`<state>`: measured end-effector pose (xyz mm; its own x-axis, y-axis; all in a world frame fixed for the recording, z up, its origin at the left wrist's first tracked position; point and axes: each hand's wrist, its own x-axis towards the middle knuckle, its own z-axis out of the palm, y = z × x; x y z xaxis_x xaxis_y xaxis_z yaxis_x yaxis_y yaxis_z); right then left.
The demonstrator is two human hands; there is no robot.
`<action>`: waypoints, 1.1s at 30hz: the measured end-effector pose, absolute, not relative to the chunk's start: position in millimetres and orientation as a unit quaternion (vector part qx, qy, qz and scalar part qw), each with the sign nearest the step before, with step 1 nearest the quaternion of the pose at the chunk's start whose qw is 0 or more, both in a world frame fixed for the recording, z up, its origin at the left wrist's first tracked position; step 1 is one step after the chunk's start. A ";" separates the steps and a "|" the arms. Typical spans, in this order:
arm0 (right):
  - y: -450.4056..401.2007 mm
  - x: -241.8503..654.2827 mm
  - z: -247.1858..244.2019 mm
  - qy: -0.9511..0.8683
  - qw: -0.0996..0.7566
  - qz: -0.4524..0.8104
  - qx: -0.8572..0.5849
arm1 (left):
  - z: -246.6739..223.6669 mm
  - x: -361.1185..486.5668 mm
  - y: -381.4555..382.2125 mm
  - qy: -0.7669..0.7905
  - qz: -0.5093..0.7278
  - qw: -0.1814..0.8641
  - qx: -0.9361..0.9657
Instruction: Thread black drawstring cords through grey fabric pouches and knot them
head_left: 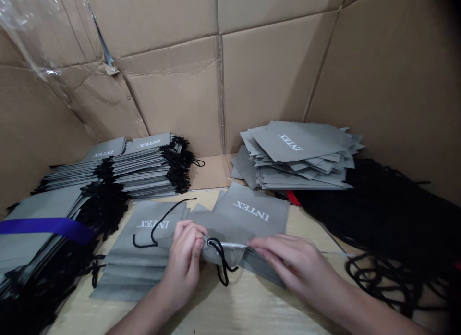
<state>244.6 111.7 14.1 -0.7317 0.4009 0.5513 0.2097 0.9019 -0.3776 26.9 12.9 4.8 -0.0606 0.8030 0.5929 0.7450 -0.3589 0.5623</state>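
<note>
A: What's hard to make out?
B: The pale streak (232, 245) along the edge of the gray drawstring pouch (235, 254) could be a hem or a thin rod; I can't tell. Right of the pouch and farther back, a red piece (293, 198) (mostly buried under the black cord heap (345, 210)) is beyond naming.

A: And around it?
B: Directly behind the pouch lies a flat INTEX pouch pile (248, 207), partly covered by it. Farther back to its right rises a messy INTEX stack (306, 142). Left of it sit a fanned pouch pile (129, 272), half blocked by the left hand (187, 253), then a bundle under a blue band (46, 227), cut by the frame. Behind everything stands a cardboard wall (173, 94).

A: Where's the pouch against the hands?
B: Stretched between them. The left grips it, thumb against curled fingers, beside a metal eyelet (209, 242) where a black drawstring (220, 253) dangles. The right hand (291, 258) pinches its opposite end between fingertips.
</note>
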 end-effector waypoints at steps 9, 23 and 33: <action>112.4 244.0 13.1 -0.923 0.320 0.133 -0.167 | 4.8 25.8 14.7 0.562 0.453 0.035 0.691; 111.8 244.6 16.7 -0.926 0.315 0.123 -0.167 | 4.9 26.2 15.2 0.569 0.451 0.009 0.688; 111.0 245.3 16.7 -0.924 0.326 0.115 -0.165 | 10.1 25.0 15.5 0.566 0.445 -0.019 0.693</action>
